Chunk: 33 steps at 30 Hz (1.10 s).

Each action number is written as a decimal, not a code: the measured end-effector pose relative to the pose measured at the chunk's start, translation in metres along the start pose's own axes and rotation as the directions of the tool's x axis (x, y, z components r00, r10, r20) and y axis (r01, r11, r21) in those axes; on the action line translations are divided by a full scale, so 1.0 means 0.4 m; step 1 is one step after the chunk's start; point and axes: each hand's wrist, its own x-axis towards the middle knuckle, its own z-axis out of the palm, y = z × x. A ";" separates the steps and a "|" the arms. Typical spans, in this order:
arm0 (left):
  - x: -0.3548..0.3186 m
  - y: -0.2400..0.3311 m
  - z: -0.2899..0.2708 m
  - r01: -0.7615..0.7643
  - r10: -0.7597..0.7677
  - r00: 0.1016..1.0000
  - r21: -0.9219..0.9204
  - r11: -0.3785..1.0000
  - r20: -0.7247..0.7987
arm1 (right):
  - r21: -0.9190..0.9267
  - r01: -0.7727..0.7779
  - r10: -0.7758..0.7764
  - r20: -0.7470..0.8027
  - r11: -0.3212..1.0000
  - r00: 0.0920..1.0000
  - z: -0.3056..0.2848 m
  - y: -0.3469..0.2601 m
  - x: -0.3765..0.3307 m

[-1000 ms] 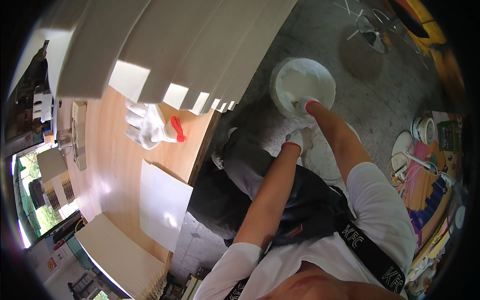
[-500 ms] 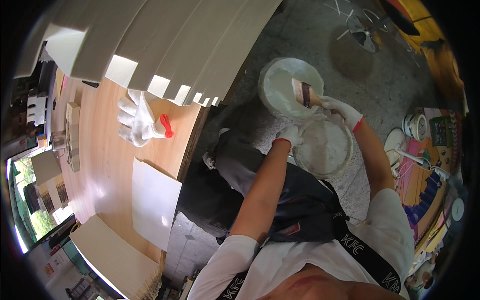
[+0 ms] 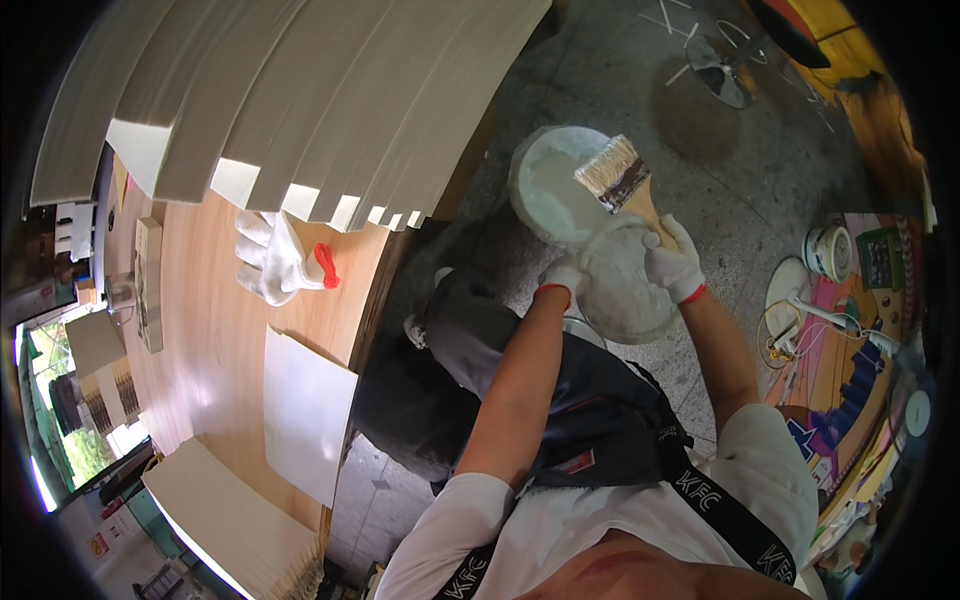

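Note:
My left hand (image 3: pixel 565 274), in a white work glove with a red cuff, grips the left edge of a round whitish lid (image 3: pixel 625 295) smeared with residue. In my right hand (image 3: pixel 678 264), gloved the same way, is the wooden handle of a wide flat paintbrush (image 3: pixel 628 186). Its pale bristles point up and to the left. Just beyond the lid stands a white bucket (image 3: pixel 540 190) with pale, milky liquid inside. The brush head is raised beside the bucket's right rim, above the lid. The ends of my left fingers are hidden.
To the left is a wooden table (image 3: pixel 200 340) bearing stacked grey-white boards (image 3: pixel 300 90), a loose white glove (image 3: pixel 270 260) and a flat white sheet (image 3: pixel 310 415). A fan (image 3: pixel 788 300), a small tub (image 3: pixel 828 252) and cables are at the right. A round metal stool base (image 3: pixel 718 70) stands far off.
The brush has come up out of the bucket and swung right, bristles now upward. My right hand has moved nearer to me. The lid and my left hand have shifted slightly left.

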 end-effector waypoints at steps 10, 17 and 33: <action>-0.008 0.058 -0.161 0.214 -0.398 0.876 -0.518 0.828 -0.273 | 0.013 0.051 -0.053 0.191 0.999 0.980 0.074 -0.001 -0.048; 0.008 0.012 -0.182 0.006 -0.542 0.702 -0.757 0.654 -0.462 | -0.422 0.196 -0.254 -0.085 0.885 0.963 0.397 -0.030 0.099; -0.913 0.737 -1.254 -0.172 0.599 0.542 0.620 0.765 -0.589 | -0.893 0.210 -0.663 -0.123 0.399 0.739 0.706 0.152 0.373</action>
